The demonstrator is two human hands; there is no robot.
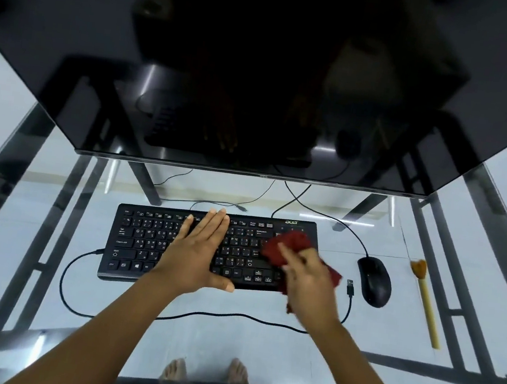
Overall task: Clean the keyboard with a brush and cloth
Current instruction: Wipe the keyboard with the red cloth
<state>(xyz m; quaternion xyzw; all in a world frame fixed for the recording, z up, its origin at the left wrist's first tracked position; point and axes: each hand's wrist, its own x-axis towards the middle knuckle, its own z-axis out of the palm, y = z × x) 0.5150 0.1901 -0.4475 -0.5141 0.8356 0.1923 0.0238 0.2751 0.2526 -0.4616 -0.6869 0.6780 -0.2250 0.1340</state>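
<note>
Keyboard (175, 246) sat lower centre of frame on glass desk (259, 345). Left hand (198, 253) pressed flat on keys, fingers straight, together. Right hand (311, 282) gripped red cloth (283, 248) over right-side keys. Brush (424, 295) lay far right, untouched. Risk: cloth snagging keycaps, hard wiping sliding keyboard toward loose cable (349, 294).

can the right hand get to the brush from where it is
Probably yes: the brush lies uncovered right of the mouse, on that hand's side. But the right hand grips the cloth, so it would need to drop that first.
</note>
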